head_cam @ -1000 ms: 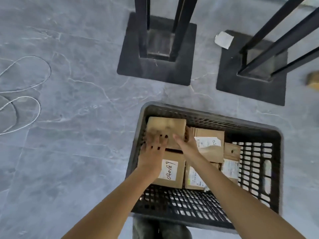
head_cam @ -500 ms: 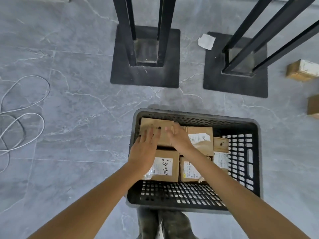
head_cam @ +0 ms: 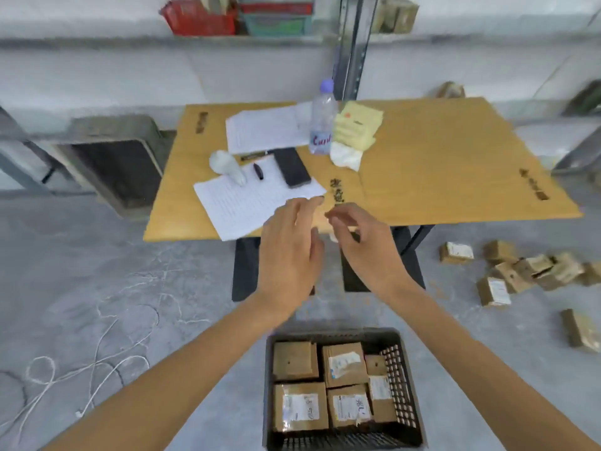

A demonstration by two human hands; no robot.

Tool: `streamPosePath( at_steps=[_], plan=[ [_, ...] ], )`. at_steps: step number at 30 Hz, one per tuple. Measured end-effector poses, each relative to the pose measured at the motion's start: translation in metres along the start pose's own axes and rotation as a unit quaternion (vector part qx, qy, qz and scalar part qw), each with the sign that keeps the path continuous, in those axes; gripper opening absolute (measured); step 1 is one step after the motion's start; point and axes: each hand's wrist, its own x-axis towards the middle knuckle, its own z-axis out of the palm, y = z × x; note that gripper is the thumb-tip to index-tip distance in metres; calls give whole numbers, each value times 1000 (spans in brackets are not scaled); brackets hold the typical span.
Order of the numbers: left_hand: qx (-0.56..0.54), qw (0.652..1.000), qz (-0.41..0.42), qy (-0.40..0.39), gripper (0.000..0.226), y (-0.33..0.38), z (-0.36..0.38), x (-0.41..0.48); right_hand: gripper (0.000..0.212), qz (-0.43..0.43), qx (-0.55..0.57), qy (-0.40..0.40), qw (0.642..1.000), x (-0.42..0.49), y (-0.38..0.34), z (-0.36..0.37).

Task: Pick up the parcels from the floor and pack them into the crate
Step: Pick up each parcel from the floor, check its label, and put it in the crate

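Both hands have left the crate interior since the earlier frames and are now raised in front of the near table edge. The view has also tilted up from the floor to the table.

Crate point(head_cam: 402, 382): black perforated plastic, standing on the grey floor at lower centre. It holds brown cardboard parcels lying flat in two rows, packed side against side.
- Far row: a plain parcel point(head_cam: 294, 361) at left, a labelled parcel point(head_cam: 344, 364) beside it, and a small parcel point(head_cam: 375, 364) at right.
- Near row: two labelled parcels point(head_cam: 300, 406) and a narrower one next to the right wall.

Loose parcels point(head_cam: 492, 291) lie scattered on the floor to the right, well apart from the crate.

Left hand point(head_cam: 289, 252): back toward the camera, fingers extended and slightly spread. The grip is wide and holds nothing.

Right hand point(head_cam: 361, 249): just beside the left hand and not touching it. The fingers are loosely curled and hold nothing. Motion blur hides finer detail.

Table point(head_cam: 439, 157): wooden top carrying printed sheets point(head_cam: 247, 200), a dark phone point(head_cam: 291, 167), a water bottle point(head_cam: 322, 122) and yellow cloths point(head_cam: 356, 125).
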Motion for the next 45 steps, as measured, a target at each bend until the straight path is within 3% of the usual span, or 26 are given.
streamPosePath(
  at_steps=[8,14,26,36,45],
  plan=[
    [-86,989,93,73,34,165,-120,109,18,-62,-42,153,985,-16,-131,-197],
    [-149,977,152,14,37,254,-118,120,16,-6,-42,222,974,-80,-132,-308],
    [-156,948,226,-158,45,427,2,110,18,81,-105,300,945,-196,-18,-504],
    [-171,944,207,-192,47,582,134,111,16,127,-106,289,943,-238,113,-655],
    [-156,941,222,-204,48,647,203,129,20,144,-77,294,942,-242,179,-719]
  ],
)
